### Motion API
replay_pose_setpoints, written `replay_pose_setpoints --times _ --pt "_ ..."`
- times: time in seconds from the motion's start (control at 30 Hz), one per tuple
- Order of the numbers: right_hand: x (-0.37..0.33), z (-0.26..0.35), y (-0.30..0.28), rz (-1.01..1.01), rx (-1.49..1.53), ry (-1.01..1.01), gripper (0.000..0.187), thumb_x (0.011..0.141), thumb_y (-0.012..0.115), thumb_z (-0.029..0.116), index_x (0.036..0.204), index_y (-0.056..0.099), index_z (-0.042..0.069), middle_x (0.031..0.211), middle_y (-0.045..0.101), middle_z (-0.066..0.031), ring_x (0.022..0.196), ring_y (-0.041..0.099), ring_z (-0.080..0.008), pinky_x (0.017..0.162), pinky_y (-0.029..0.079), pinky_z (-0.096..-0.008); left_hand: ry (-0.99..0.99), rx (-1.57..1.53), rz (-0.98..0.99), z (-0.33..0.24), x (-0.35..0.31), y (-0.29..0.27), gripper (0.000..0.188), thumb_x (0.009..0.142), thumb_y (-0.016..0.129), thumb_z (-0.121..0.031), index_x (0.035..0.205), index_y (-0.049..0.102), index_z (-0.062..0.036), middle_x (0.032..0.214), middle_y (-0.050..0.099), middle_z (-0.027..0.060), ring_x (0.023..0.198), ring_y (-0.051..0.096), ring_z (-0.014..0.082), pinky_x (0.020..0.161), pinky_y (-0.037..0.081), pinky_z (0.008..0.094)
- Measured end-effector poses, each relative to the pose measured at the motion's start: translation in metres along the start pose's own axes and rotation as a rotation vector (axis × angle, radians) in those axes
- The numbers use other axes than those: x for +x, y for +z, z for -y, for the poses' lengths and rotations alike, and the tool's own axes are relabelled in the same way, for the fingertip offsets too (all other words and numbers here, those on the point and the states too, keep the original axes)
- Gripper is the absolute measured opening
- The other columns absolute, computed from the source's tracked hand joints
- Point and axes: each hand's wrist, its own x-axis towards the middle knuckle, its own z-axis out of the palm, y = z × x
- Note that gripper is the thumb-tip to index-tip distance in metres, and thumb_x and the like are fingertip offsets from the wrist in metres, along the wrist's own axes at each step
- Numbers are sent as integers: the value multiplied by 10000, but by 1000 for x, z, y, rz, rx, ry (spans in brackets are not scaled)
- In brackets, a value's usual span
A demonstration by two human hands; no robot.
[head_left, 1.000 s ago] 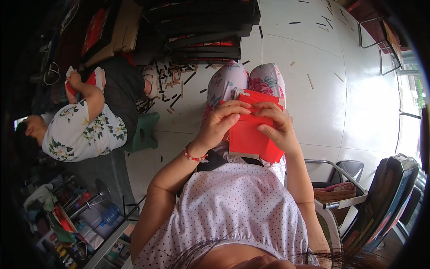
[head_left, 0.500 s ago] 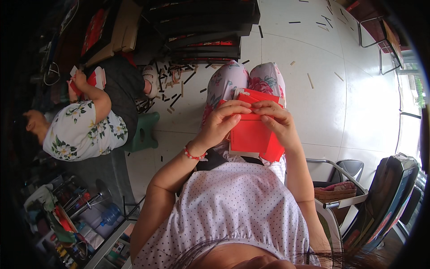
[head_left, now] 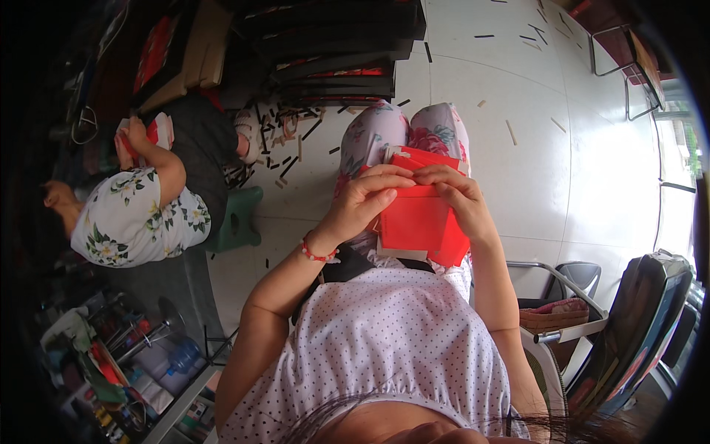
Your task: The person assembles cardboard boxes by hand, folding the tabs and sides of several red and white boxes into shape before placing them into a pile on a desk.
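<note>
On my lap lie several flat red paper pieces that look like envelopes. My left hand (head_left: 371, 194) pinches the upper left edge of the front red paper envelope (head_left: 414, 222), thumb below and fingers on top. At the same edge, my right hand (head_left: 457, 195) grips it with bent fingers, and the two sets of fingertips nearly meet. A fold line runs across the envelope just under my fingers. More red paper (head_left: 452, 248) sticks out under my right hand. Behind my fingers, another red stack (head_left: 425, 158) rests against my thighs.
At the left, a person (head_left: 140, 200) sits on a green stool (head_left: 240, 214), holding red and white paper. Dark boxes (head_left: 333, 44) are stacked ahead. Black and tan strips (head_left: 285, 133) litter the floor. A metal-framed chair (head_left: 551, 274) with a basket (head_left: 555, 314) stands to my right.
My hands stay at the envelope's top edge, and the right thumb has drawn up slightly behind the fingers. The other person's hands have shifted a little on their paper.
</note>
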Motion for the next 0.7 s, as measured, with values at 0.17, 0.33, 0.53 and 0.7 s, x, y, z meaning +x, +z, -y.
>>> replay_pose_setpoints --times 0.17,0.33,0.53,0.7 --pt "-1 1 1 1 -39 -32 247 880 443 -10 1059 612 -9 1128 585 -108 1116 522 -220 964 395 -322 32 30 -19 1 1 0 240 885 487 -72 1062 644 -30 1153 585 82 1091 526 182 961 383 301" --pt "-3 0 -1 49 -77 -79 246 864 503 -6 1085 612 9 1155 573 -105 1119 521 -220 959 400 -328 38 73 -16 0 -1 -1 232 882 500 -61 1059 649 -44 1147 588 76 1084 532 182 946 399 292" --pt "-7 3 1 66 -165 -106 252 837 546 3 1080 613 14 1181 556 -98 1126 516 -224 954 402 -326 105 137 64 -2 0 -5 252 864 513 -36 1079 643 -49 1155 585 79 1101 524 203 952 398 300" --pt "-6 1 3 0 -88 -35 230 849 500 -14 1042 625 -4 1132 582 -100 1100 533 -206 940 411 -317 44 119 84 -5 2 -10 298 815 517 16 1078 646 -42 1159 598 96 1098 533 220 957 398 311"
